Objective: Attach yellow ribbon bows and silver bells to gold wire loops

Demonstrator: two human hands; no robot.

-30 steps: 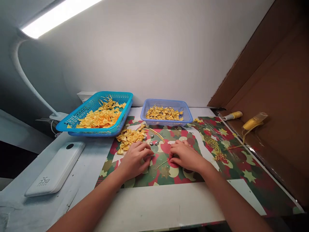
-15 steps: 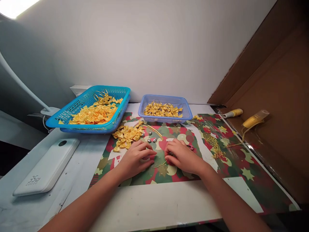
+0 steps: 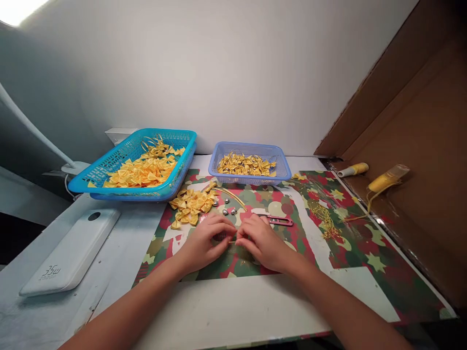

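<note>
Over the camouflage-patterned sheet, my left hand (image 3: 209,239) and my right hand (image 3: 260,242) nearly meet, both with fingers closed in a pinch. A short stretch of thin yellow thread (image 3: 232,241) shows between their fingertips; the rest of it is hidden. Just beyond my left hand lies a pile of yellow ribbon bows (image 3: 193,201). Several small silver bells (image 3: 233,212) rest on the sheet beyond the fingers, near curved gold cords (image 3: 235,197). Behind my right hand is a flat pink-framed tool (image 3: 281,221), partly covered, perhaps a cutter.
At the back left stands a turquoise basket (image 3: 78,182) of yellow bows; a blue-violet basket (image 3: 251,180) with gold bows is at the back centre. A white power bank (image 3: 73,253) lies left. Loose threads (image 3: 326,221) and two thread spools (image 3: 386,179) are right, by a cardboard wall (image 3: 408,107).
My right hand has moved left, closing the gap to my left hand, so less thread shows. More of the pink tool is now uncovered. My left hand has barely moved.
</note>
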